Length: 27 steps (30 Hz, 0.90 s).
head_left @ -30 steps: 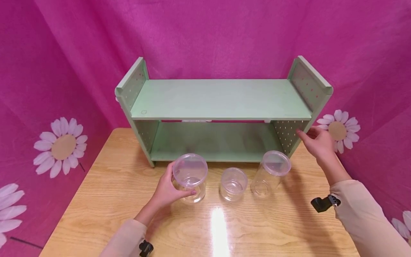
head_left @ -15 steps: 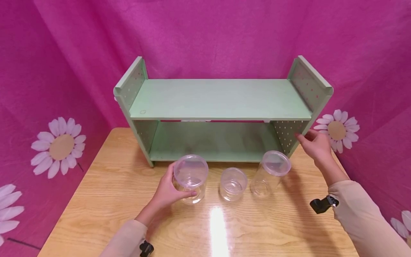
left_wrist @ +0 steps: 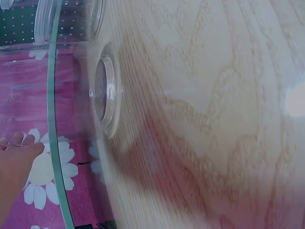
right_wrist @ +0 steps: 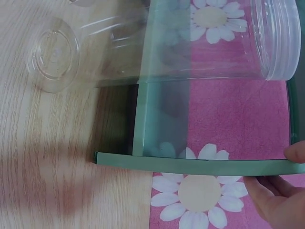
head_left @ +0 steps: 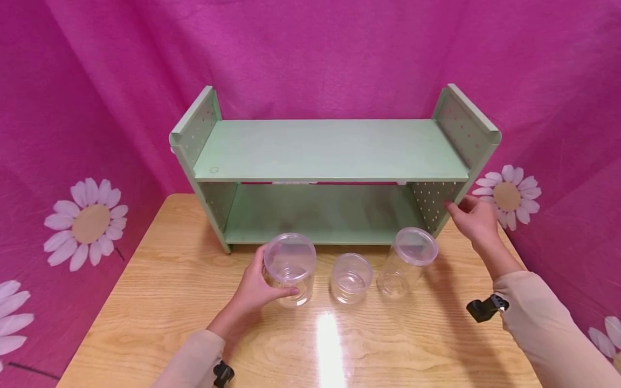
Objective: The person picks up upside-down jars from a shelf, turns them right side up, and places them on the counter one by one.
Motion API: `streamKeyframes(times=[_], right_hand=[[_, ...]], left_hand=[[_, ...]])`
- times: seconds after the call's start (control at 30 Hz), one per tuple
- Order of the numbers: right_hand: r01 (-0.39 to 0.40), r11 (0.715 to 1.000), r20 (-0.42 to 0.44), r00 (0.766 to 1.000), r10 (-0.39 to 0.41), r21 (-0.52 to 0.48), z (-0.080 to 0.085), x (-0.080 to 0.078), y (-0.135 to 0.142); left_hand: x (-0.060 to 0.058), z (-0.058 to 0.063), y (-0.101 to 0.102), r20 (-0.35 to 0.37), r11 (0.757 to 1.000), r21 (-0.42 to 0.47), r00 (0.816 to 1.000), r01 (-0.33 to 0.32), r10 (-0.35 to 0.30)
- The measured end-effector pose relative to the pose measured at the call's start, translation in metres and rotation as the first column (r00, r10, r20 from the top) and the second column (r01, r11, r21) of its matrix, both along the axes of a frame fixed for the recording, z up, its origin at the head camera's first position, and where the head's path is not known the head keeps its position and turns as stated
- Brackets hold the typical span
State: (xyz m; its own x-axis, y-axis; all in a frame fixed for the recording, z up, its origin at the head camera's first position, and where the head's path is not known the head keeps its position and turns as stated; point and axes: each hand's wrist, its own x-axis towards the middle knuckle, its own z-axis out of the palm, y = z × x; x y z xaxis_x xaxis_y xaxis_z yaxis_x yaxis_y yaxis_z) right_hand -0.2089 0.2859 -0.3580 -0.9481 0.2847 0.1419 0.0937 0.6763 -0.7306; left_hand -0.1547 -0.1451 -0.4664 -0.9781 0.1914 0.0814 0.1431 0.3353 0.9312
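Note:
My left hand wraps the side of a clear plastic jar with a pale lid, the leftmost of three on the table. In the left wrist view its round base stands at the wood and fingertips show beside the wall. A small lidded jar stands in the middle, and a tall one stands to its right. My right hand pinches the front edge of the right side panel of a green two-tier shelf, thumb inside, fingers outside.
The shelf stands behind the jars on a wooden table. Pink cloth with daisies hangs at the back and both sides. A bright light reflection lies on the tabletop in front of the small jar.
The left hand and its jar have shifted very slightly right, toward the small jar. My right hand has come slightly lower and closer in on the side panel. The other jars stay put.

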Motion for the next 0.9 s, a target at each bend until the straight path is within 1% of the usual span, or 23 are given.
streamKeyframes(times=[0.13, 0.23, 0.33, 0.47, 0.6, 0.7, 0.77, 0.9], right_hand=[[0.035, 0.999, -0.014, 0.999, -0.035, 0.001, 0.001, 0.000, -0.003], [0.062, 0.998, -0.025, 0.998, -0.061, 0.025, 0.000, 0.001, -0.006], [0.068, 0.997, -0.021, 0.997, -0.067, 0.043, 0.001, 0.001, -0.008], [0.050, 0.998, 0.005, 0.999, -0.050, 0.031, 0.002, -0.001, -0.009], [0.035, 0.999, 0.027, 0.999, -0.035, 0.015, 0.002, -0.001, -0.008], [0.012, 1.000, 0.030, 0.999, -0.012, 0.003, 0.002, 0.000, -0.006], [-0.008, 1.000, 0.032, 0.999, 0.008, 0.004, 0.003, 0.002, -0.005], [-0.051, 0.999, 0.055, 0.997, 0.050, 0.002, 0.004, 0.012, 0.001]], left_hand=[[-0.001, -0.001, -0.002, 0.001, 1.000, 0.001, 1.000, 0.011, -0.011], [-0.001, -0.001, -0.004, 0.009, 1.000, -0.009, 1.000, 0.023, -0.023], [-0.002, -0.001, -0.005, 0.003, 0.999, -0.023, 1.000, 0.029, -0.029], [-0.004, -0.002, -0.006, -0.012, 0.999, -0.036, 1.000, 0.022, -0.022], [-0.004, -0.002, -0.008, 0.000, 0.999, -0.040, 1.000, 0.016, -0.016], [-0.003, 0.000, -0.011, -0.002, 0.999, -0.039, 1.000, 0.017, -0.017], [-0.003, 0.003, -0.014, -0.020, 0.999, -0.044, 1.000, 0.019, -0.020], [-0.002, 0.013, -0.027, -0.098, 0.997, -0.076, 0.995, 0.010, -0.017]])
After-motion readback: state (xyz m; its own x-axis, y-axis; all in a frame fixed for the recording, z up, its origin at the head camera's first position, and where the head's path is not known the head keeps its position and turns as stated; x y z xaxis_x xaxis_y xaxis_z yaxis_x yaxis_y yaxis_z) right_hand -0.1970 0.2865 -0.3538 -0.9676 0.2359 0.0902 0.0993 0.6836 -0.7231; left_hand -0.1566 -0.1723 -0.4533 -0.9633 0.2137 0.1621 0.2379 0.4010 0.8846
